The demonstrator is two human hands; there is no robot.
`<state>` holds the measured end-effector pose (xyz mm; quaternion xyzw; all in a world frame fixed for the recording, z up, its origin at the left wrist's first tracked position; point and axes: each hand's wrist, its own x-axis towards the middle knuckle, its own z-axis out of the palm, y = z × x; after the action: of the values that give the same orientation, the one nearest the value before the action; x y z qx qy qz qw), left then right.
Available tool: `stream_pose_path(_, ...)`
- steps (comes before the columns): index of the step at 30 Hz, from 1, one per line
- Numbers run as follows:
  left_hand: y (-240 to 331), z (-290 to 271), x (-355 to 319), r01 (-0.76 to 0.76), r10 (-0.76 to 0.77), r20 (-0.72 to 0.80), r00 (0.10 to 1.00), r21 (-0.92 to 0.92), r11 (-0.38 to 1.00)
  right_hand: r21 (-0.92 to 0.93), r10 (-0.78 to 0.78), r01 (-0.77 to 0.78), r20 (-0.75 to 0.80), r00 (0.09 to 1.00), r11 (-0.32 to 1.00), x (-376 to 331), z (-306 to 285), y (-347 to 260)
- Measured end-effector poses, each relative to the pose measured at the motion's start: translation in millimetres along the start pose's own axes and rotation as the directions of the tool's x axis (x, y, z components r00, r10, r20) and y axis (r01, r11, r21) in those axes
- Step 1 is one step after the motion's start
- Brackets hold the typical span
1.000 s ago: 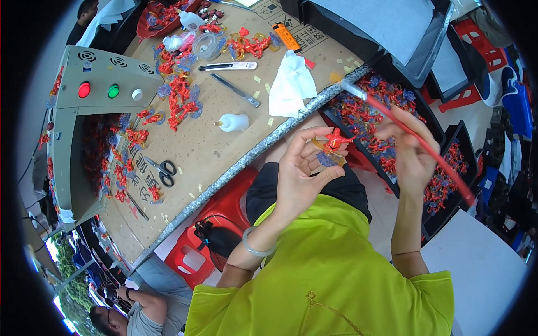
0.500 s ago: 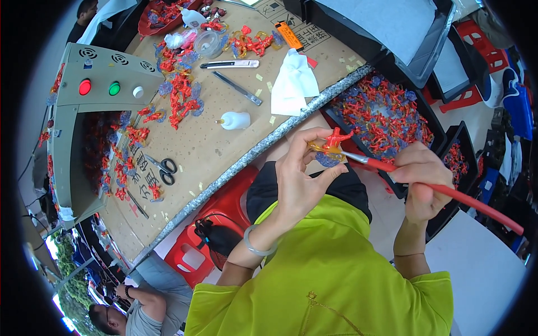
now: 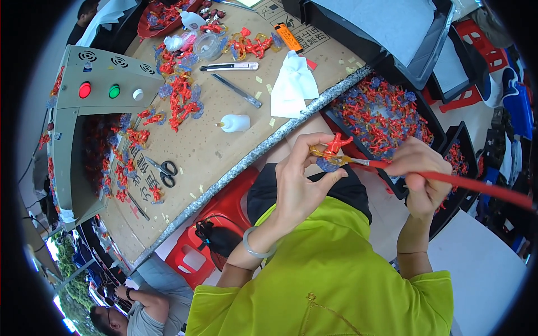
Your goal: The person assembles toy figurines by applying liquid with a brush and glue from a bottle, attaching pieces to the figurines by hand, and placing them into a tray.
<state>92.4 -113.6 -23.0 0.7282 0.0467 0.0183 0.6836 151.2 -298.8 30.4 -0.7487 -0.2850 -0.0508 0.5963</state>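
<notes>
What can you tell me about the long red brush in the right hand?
The red brush is a thin, straight stick with a smooth red handle and a pale, narrow tip. The right hand grips it near the front, and the handle runs out to the right. Its tip touches the small red figure pinched in the left hand.
</notes>
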Motion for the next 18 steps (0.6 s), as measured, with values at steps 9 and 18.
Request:
stream_pose_path(9,3,0,2,0.019,-0.019,-0.002,1.0,-0.002,1.0,-0.002,-0.042,0.042,-0.023,0.999,0.999,2,-1,0)
stream_pose_path(18,2,1,1,0.03,-0.03,0.008,1.0,-0.064,0.997,-0.028,-0.084,0.083,-0.038,0.996,0.996,6,2,-2)
